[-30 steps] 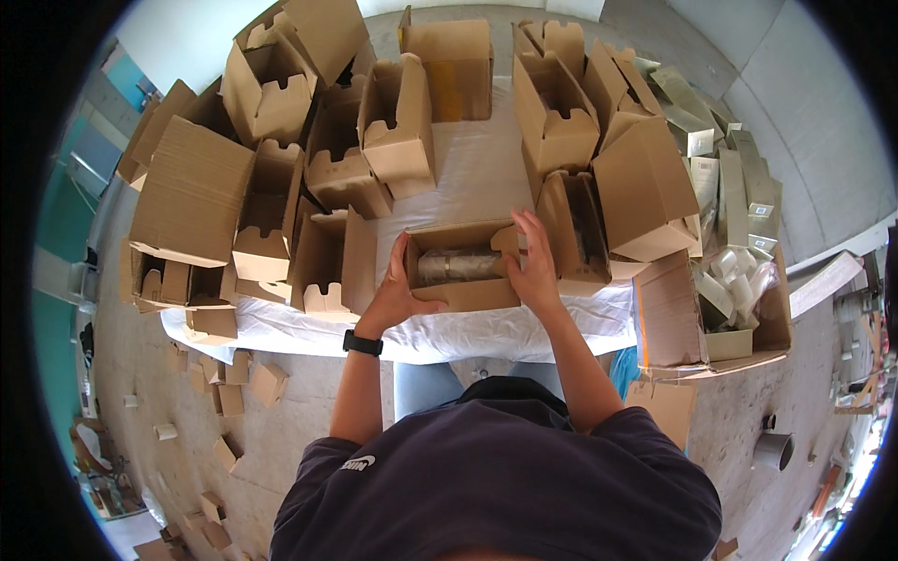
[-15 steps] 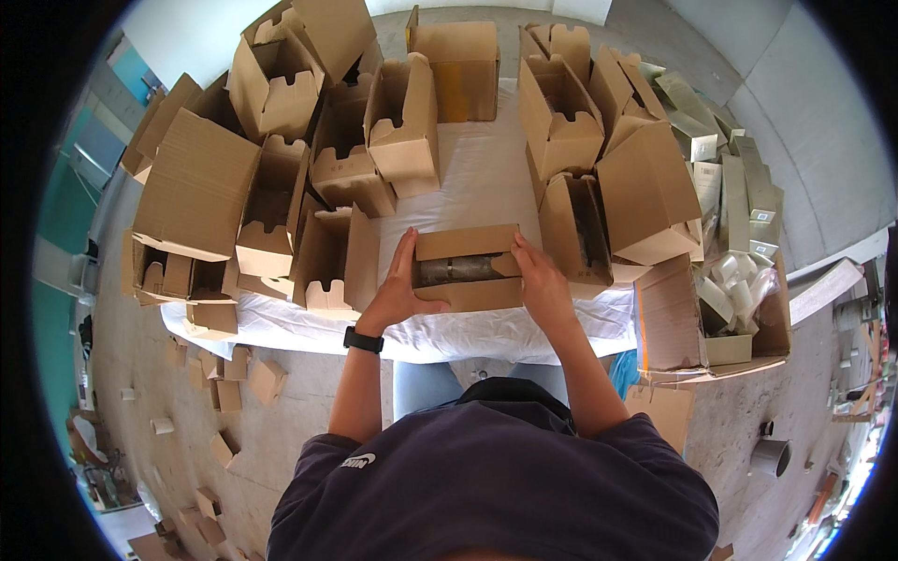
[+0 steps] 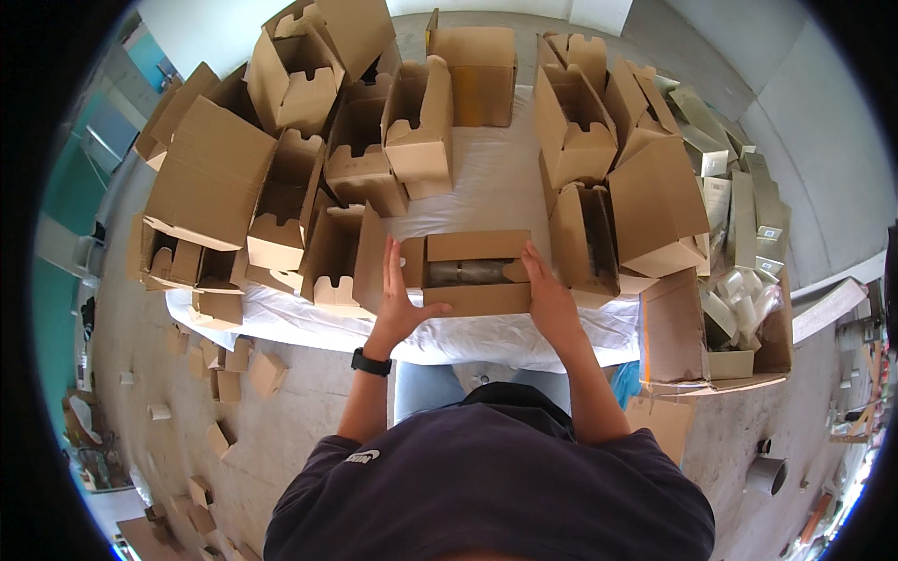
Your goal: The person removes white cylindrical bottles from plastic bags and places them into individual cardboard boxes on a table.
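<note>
Both hands frame a brown cardboard box (image 3: 485,301) lying on the white-covered table (image 3: 496,192), right between the two sets of fingers. The left hand (image 3: 402,313) is spread wide, its long fingers upright just beside the left end flap (image 3: 412,264) and its thumb stretched across to the box's near left corner. The right hand (image 3: 554,301) lays its fingers along the right end of the box; whether they pinch the cardboard or only press on it, I cannot tell. In the gap running between the fingers of the two hands lies a clear-wrapped, rounded item (image 3: 465,272), mostly covered. Judging by how things lie, the box is partly closed: the item is inside, the far flap (image 3: 479,246) and near flap lean in over it, and a small right flap (image 3: 514,271) is tucked at the right fingers' end. What remains open is the strip between the long flaps, and the left end flap, which sticks out by the left fingers. Tall open boxes (image 3: 348,245) stand left of the left fingers, and another open box (image 3: 572,245) stands just right of the right fingers.
</note>
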A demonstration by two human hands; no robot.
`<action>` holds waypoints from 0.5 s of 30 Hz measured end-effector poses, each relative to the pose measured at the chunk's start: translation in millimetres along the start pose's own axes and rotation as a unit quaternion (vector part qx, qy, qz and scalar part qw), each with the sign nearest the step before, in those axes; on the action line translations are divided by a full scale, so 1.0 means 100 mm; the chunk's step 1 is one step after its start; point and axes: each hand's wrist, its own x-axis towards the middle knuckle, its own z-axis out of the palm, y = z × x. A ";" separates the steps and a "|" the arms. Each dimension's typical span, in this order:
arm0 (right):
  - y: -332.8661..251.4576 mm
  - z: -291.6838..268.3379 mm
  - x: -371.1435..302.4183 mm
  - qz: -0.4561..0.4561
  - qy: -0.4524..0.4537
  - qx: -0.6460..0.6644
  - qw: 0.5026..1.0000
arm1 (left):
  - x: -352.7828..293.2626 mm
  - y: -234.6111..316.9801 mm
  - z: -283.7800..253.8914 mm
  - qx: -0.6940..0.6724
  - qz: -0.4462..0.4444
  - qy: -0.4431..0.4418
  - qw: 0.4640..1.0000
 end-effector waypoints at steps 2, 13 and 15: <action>0.04 0.03 0.00 -0.015 0.018 0.020 1.000 | -0.11 0.02 0.02 -0.072 -0.030 0.020 0.997; 0.09 0.02 -0.01 -0.046 0.043 0.095 0.993 | -0.21 0.09 -0.02 -0.258 0.012 -0.038 0.965; 0.11 0.01 -0.01 -0.056 0.046 0.099 0.992 | -0.19 0.12 -0.04 -0.191 0.017 -0.072 0.979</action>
